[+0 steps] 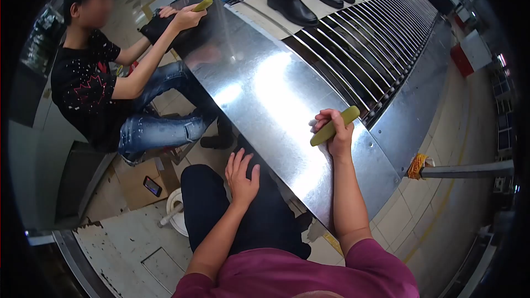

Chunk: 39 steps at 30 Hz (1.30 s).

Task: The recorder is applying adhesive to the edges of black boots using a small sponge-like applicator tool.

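My right hand (342,142) is closed around a long, rounded olive-green bar (350,114), which looks like the back of a shoe brush; its underside is hidden. That forearm lies along the shiny metal table (298,154), with the hand just above the tabletop near the conveyor's end. My left hand (243,179) rests on my dark trousers (207,198), fingers spread and holding nothing. Across the table's left end, a seated co-worker (91,77) holds a similar olive-green bar (202,5) in one hand. The other hand is on a black boot (152,27).
A roller conveyor (370,44) runs away beyond the table. Black ankle boots (290,3) stand in a row on a pale ledge beside it. At right, a metal bar (464,171) ends in orange wrapping. A phone (152,186) lies on cardboard (127,179) at lower left.
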### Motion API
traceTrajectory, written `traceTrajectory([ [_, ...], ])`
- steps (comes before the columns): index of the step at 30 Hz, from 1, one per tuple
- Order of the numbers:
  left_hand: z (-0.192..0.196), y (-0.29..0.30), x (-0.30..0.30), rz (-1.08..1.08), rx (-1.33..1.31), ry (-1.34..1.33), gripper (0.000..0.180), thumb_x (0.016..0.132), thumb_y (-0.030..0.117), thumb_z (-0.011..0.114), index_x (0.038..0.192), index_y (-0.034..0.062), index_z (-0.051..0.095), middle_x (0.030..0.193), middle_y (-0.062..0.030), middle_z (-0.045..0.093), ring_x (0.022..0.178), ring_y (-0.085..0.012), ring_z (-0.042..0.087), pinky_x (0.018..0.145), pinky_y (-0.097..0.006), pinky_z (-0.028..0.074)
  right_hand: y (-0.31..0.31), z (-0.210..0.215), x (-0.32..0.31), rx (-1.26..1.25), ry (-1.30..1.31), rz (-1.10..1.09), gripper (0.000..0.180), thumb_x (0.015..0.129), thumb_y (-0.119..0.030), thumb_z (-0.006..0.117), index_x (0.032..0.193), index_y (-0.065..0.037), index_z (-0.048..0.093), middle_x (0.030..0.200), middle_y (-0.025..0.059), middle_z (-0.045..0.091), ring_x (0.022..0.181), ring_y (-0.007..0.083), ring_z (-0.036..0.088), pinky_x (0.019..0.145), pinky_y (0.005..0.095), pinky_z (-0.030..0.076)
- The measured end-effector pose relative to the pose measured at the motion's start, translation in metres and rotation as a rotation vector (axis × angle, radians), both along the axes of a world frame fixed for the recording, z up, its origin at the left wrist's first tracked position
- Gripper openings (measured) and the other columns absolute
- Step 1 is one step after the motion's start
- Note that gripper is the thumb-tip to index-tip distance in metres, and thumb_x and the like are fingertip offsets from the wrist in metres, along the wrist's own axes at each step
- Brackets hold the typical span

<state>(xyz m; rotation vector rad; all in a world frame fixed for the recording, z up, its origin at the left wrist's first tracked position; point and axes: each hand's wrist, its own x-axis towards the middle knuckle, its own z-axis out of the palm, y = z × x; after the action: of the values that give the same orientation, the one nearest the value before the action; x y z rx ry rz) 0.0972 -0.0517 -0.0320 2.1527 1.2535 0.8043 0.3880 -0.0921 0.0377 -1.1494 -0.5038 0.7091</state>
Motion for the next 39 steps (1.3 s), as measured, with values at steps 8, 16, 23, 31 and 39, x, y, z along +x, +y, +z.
traceTrajectory([
  [8,0.004,0.023,-0.015,0.139,-0.086,-0.43,0.021,0.099,0.006,0.059,0.083,-0.0013,0.069,0.085,-0.0114,0.065,0.089,-0.0244,0.063,0.085,-0.036,0.05,-0.006,-0.008,0.006,0.065,0.147,-0.004,0.05,0.101,-0.047,0.057,0.097,0.001,0.072,0.086,0.0134,0.072,0.073,0.0187,0.067,0.071,0.0335,0.057],
  [16,0.123,0.12,0.093,0.025,-0.066,-0.664,0.021,0.108,0.015,0.052,0.112,-0.0014,0.064,0.078,0.0003,0.056,0.066,-0.0072,0.05,0.064,-0.023,0.046,-0.008,0.003,0.0,-0.039,-0.022,0.11,0.038,0.098,-0.034,0.061,0.101,0.002,0.072,0.091,0.0118,0.072,0.079,0.0189,0.068,0.077,0.0334,0.055],
  [23,0.11,0.253,0.23,-0.137,-0.256,-0.704,0.023,0.102,0.02,0.066,0.114,0.0012,0.065,0.086,-0.0006,0.065,0.075,-0.0078,0.06,0.067,-0.023,0.048,-0.004,0.004,0.004,-0.008,0.053,0.096,0.027,0.098,-0.022,0.064,0.097,0.004,0.071,0.087,0.0102,0.071,0.076,0.0139,0.065,0.07,0.0282,0.052],
  [31,0.037,0.413,0.397,0.093,-0.391,-0.444,0.093,0.079,0.046,0.087,0.147,0.0035,0.041,0.129,-0.0135,0.062,0.111,-0.0259,0.064,0.092,-0.037,0.052,-0.021,0.01,0.02,-0.155,-0.026,0.326,0.015,0.091,-0.016,0.075,0.096,-0.002,0.074,0.084,0.0053,0.073,0.077,0.0146,0.068,0.07,0.0276,0.052],
  [39,0.014,0.481,0.489,0.284,-0.398,-0.533,0.14,0.059,0.044,0.099,0.154,-0.0072,0.009,0.148,-0.0284,0.043,0.126,-0.038,0.056,0.109,-0.045,0.048,-0.022,0.0,0.021,-0.022,-0.143,0.286,0.024,0.092,-0.026,0.077,0.092,-0.004,0.069,0.071,0.0041,0.064,0.063,0.0128,0.059,0.059,0.0305,0.046],
])
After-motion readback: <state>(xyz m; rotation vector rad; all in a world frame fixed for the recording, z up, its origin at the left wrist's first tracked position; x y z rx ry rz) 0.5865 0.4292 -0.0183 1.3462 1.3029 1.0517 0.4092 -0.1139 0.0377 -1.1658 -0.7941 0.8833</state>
